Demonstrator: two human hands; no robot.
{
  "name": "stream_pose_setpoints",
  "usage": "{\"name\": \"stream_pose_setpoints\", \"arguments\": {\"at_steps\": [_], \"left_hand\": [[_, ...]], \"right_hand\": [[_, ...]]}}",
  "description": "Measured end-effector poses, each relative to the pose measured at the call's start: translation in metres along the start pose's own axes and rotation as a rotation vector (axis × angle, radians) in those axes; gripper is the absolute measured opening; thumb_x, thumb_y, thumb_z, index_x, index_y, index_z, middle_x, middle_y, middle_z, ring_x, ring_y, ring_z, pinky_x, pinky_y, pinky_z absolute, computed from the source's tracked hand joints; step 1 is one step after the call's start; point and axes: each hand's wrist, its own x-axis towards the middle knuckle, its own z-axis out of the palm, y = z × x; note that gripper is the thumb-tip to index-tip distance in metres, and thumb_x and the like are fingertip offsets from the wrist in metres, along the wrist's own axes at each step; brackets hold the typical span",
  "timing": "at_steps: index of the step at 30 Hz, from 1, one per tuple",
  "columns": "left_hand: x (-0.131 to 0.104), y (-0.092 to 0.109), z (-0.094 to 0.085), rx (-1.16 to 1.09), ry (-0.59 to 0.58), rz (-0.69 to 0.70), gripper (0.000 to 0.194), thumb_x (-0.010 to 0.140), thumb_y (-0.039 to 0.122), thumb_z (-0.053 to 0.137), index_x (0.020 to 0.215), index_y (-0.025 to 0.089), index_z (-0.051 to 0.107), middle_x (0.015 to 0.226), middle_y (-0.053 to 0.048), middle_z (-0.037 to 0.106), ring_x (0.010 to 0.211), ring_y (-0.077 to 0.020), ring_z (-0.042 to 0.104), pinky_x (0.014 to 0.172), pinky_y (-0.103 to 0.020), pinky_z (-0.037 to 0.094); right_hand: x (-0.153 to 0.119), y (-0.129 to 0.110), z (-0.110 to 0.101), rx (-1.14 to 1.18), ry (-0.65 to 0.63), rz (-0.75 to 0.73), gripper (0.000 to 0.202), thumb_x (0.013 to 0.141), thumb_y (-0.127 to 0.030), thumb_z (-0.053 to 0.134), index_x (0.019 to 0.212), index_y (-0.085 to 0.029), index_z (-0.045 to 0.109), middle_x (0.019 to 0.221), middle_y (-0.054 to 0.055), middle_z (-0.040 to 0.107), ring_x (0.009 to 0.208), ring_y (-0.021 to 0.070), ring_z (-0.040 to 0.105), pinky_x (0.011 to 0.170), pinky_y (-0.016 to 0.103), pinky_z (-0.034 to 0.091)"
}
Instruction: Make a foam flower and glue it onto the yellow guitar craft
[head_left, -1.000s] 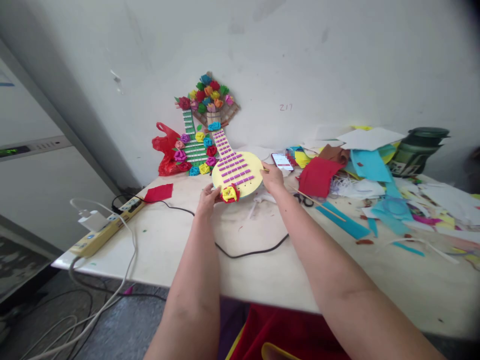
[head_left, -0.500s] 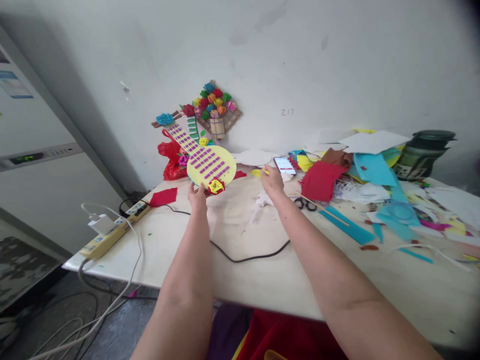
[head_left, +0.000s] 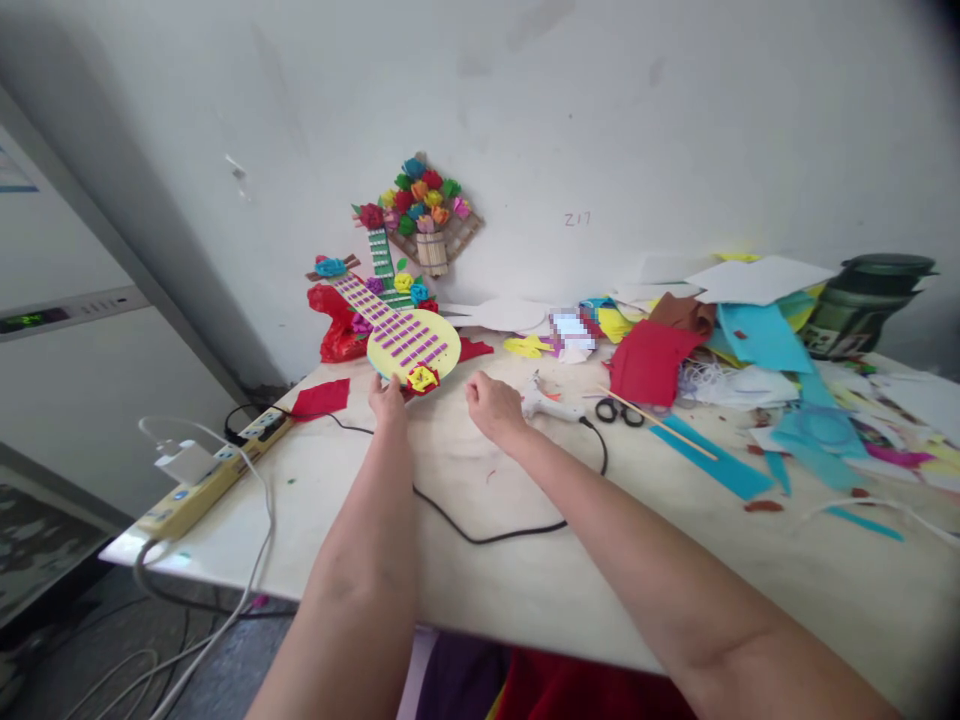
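Note:
A craft paper lute (head_left: 405,348) has a round yellow body, a long neck with purple strips, a blue paper flower at the top and a red-and-yellow flower at its lower edge. My left hand (head_left: 388,398) grips that lower edge, fingers partly behind it. Just right of the lute, apart from it, my right hand (head_left: 495,405) is closed with its fingertips tucked together; whatever they may hold is hidden. Beside my right wrist lies a white glue gun (head_left: 551,402) with a black cord. Yellow paper pieces (head_left: 529,346) lie behind my right hand.
Black scissors (head_left: 619,411), a wooden stick (head_left: 667,428) and a blue strip (head_left: 712,460) lie to the right, before a heap of coloured paper. A dark green bottle (head_left: 862,305) stands behind. The yellow power strip (head_left: 214,480) and cables line the left edge.
My right hand has moved left and toward me from beside the phone, and the glue gun shows more fully. The lute has dropped slightly in my left hand.

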Motion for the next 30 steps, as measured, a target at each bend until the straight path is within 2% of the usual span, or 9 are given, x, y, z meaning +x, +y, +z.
{"name": "stream_pose_setpoints", "arguments": {"at_steps": [7,17,24,30], "left_hand": [[0.005,-0.004,0.007,0.024,-0.087,-0.008,0.041,0.078,0.016,0.053,0.118,0.020,0.052,0.083,-0.005,0.064,0.059,-0.0123,0.062,0.057,-0.026,0.054],[0.023,-0.010,0.012,0.042,-0.080,-0.052,0.045,0.078,0.014,0.054,0.122,0.022,0.050,0.094,-0.007,0.063,0.063,-0.0121,0.062,0.060,-0.027,0.054],[0.033,-0.011,0.016,0.125,-0.076,-0.105,0.047,0.079,0.016,0.054,0.125,0.022,0.047,0.080,-0.005,0.062,0.056,-0.0112,0.060,0.060,-0.027,0.053],[0.039,-0.014,0.020,0.200,-0.080,-0.092,0.051,0.078,0.017,0.054,0.127,0.021,0.045,0.077,-0.005,0.062,0.049,-0.0096,0.057,0.051,-0.022,0.050]], "right_hand": [[-0.008,-0.003,0.014,-0.094,-0.090,-0.072,0.026,0.089,-0.030,0.030,0.091,-0.020,0.054,0.083,0.005,0.066,0.076,0.0182,0.060,0.060,0.027,0.031],[-0.017,-0.005,0.024,-0.138,-0.169,-0.148,0.024,0.088,-0.029,0.032,0.095,-0.019,0.053,0.089,0.006,0.067,0.078,0.0195,0.061,0.062,0.029,0.034],[-0.020,-0.008,0.028,-0.168,-0.142,-0.241,0.026,0.088,-0.028,0.031,0.097,-0.018,0.053,0.091,0.007,0.066,0.076,0.0198,0.062,0.061,0.029,0.037],[-0.027,-0.018,0.028,-0.190,-0.197,-0.326,0.027,0.088,-0.027,0.032,0.098,-0.017,0.054,0.093,0.008,0.065,0.079,0.0203,0.062,0.063,0.029,0.040]]}}
